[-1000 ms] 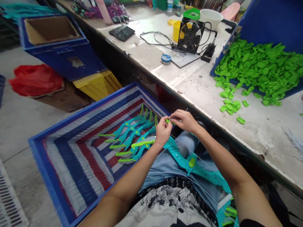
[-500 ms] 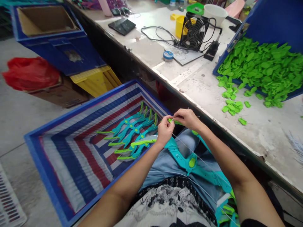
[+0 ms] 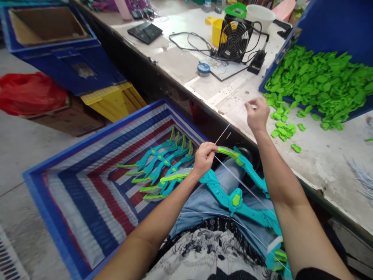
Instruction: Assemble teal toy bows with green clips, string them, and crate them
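Note:
My left hand (image 3: pixel 204 157) is closed round the bright green tip of a teal-and-green toy bow (image 3: pixel 251 171). A thin white string (image 3: pixel 237 178) runs from that tip down to the lower right, and a straight end of it sticks up above my fingers. My right hand (image 3: pixel 258 112) is raised apart from the bow over the bench edge, its fingers curled in a pinch; whatever it may hold is too small to make out. A second toy bow (image 3: pixel 217 188), with a green hexagon at its grip, lies across my lap under my left wrist.
To the left, a blue crate (image 3: pixel 55 229) with a striped lining holds several finished-looking bows (image 3: pixel 163 159). On the bench (image 3: pixel 221 87) are a black fan (image 3: pixel 234 39), a blue round tin (image 3: pixel 203 69) and a tipped blue bin spilling green plastic pieces (image 3: pixel 317 85).
My right hand has left the bow tip and moved up and right over the bench. The left hand stays at the tip, where an upright string end now shows clearly.

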`<state>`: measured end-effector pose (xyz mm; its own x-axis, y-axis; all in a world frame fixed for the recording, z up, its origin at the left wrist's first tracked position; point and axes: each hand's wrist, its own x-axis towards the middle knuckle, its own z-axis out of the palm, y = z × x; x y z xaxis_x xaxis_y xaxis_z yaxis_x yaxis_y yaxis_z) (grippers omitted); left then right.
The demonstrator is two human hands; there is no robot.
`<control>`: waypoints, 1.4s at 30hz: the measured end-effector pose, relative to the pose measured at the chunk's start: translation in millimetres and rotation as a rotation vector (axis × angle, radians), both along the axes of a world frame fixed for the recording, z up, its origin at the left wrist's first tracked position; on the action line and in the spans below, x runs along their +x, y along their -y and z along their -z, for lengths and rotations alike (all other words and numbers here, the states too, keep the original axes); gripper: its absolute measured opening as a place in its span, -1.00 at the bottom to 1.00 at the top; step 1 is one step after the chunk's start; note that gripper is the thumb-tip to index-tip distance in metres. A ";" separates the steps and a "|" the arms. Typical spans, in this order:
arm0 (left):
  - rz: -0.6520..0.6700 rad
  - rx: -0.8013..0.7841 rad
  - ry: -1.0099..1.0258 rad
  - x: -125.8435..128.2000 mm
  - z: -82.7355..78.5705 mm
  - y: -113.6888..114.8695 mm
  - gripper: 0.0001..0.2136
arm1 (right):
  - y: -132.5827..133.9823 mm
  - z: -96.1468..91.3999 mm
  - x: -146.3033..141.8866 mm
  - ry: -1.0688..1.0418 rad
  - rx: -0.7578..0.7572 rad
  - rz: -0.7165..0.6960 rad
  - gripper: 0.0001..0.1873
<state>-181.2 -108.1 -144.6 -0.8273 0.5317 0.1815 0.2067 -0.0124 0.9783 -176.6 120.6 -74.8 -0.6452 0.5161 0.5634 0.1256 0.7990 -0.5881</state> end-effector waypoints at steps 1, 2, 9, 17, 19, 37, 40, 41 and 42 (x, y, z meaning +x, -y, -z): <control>0.029 -0.001 0.031 -1.8 -3.6 -1.1 -0.88 | 7.8 -6.7 3.4 -0.048 -0.022 0.006 -0.86; 0.051 0.012 0.105 -4.3 -7.5 -2.2 -0.85 | 23.1 -10.8 9.6 -0.072 -0.053 -0.032 -0.85; 0.186 0.033 0.643 -33.7 -29.3 -2.2 -0.73 | 149.0 40.7 63.6 -0.012 -0.394 -0.273 -0.90; -0.078 -0.122 0.105 -28.2 -42.2 7.4 -0.92 | 141.9 59.1 46.8 -0.074 -0.546 -0.124 -0.94; -0.044 -0.003 0.302 -25.7 -40.5 5.5 -0.85 | 144.3 56.9 43.5 -0.109 -0.554 -0.099 -0.93; -0.092 0.143 0.801 -21.5 -32.6 -4.3 -0.79 | 145.2 67.4 44.0 -0.103 -0.424 -0.178 -0.73; -0.076 0.163 0.824 -23.3 -34.0 -6.3 -0.83 | 142.5 65.3 46.3 -0.053 -0.315 -0.190 -0.76; -0.053 0.164 0.830 -24.3 -35.1 -6.0 -0.84 | 141.4 64.2 46.6 -0.048 -0.281 -0.182 -0.75; -0.026 0.159 0.827 -25.1 -36.3 -5.3 -0.84 | 139.9 62.9 46.8 -0.048 -0.249 -0.166 -0.74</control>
<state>-206.2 -102.9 -108.4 -0.7385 0.5301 -0.4167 -0.5734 -0.1685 0.8018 -129.7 -19.3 -137.7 -0.7078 0.5323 0.4645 -0.0273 0.6364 -0.7709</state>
